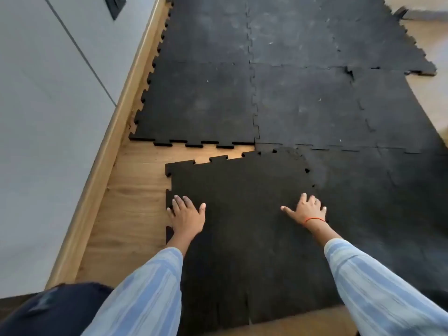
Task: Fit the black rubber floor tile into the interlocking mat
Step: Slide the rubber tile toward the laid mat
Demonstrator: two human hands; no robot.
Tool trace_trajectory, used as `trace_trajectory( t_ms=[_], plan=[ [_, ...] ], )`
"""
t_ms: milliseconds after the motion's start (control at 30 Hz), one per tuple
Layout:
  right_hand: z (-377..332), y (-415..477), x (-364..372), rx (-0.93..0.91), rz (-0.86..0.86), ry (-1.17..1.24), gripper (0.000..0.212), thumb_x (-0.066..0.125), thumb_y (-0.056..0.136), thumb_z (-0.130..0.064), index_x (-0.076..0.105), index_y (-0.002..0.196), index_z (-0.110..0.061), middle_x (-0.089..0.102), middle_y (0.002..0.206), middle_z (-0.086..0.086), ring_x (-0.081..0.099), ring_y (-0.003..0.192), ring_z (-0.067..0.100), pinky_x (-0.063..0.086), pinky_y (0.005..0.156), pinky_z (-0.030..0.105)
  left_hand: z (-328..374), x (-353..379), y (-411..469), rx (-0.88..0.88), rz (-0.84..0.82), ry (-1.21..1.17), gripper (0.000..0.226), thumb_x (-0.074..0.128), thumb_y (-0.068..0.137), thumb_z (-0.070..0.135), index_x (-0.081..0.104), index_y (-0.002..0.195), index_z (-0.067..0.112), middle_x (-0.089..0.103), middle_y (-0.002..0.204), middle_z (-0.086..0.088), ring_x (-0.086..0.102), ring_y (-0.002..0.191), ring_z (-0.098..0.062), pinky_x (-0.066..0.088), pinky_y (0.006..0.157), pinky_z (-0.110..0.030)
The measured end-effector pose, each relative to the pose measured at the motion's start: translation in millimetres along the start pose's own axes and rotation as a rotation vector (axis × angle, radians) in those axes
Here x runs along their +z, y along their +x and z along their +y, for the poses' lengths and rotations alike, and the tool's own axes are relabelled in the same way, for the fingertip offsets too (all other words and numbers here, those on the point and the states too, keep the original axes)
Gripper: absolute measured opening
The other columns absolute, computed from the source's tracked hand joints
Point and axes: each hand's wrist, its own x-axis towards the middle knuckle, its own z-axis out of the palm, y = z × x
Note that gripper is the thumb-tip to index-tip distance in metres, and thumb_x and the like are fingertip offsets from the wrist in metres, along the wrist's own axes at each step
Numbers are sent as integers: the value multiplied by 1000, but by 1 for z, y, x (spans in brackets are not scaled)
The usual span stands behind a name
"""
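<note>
Currently the loose black rubber floor tile [242, 202] lies flat at lower centre, skewed to the interlocking mat [278, 98]: its upper right corner overlaps the laid tiles, while a wedge of bare wooden floor [135, 185] opens toward the left. Both palms press on it, left hand [186, 217] by its toothed left edge, right hand [306, 210] by its right edge, fingers [178, 202] spread flat, gripping nothing. Closing the gap likely means sliding the tile up-frame and leftward. Matte, grainy rubber; jigsaw-toothed edges.
</note>
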Motion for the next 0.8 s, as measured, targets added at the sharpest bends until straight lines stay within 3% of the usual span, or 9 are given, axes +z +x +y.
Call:
trace_trajectory(
  t_ms=[100,267,467,633,800],
  plan=[
    [0,16,8,89,-33,55,119,54,71,-78,6,152,-5,7,157,26,9,146,39,13,117,54,0,10,17,-226,-45,-72,86,28,96,58,-5,151,-1,-12,157,-26,-3,146,-40,8,117,-49],
    [-2,28,-1,204,-91,131,140,64,54,-83,-3,152,-8,5,157,29,12,144,43,12,116,56,13,12,23,-364,-53,-209,104,45,88,63,-13,149,2,-10,156,-29,8,144,-45,16,115,-52],
    [4,32,3,276,-106,207,142,66,51,-83,-6,152,-13,20,152,29,29,139,41,15,117,56,22,9,29,-434,0,-162,111,56,82,64,-1,149,-3,31,144,-31,40,129,-42,27,111,-53],
    [6,26,11,321,-47,267,138,68,48,-83,4,152,-19,27,147,27,29,136,42,22,115,55,9,0,29,-481,26,-293,118,72,65,67,14,146,3,38,137,-27,47,120,-38,38,100,-46],
    [12,26,3,345,9,424,139,79,46,-72,5,151,-19,27,145,24,27,134,40,41,104,52,-6,2,34,-527,65,-557,119,78,61,63,10,145,13,40,137,-25,44,123,-40,37,100,-50]
  ],
)
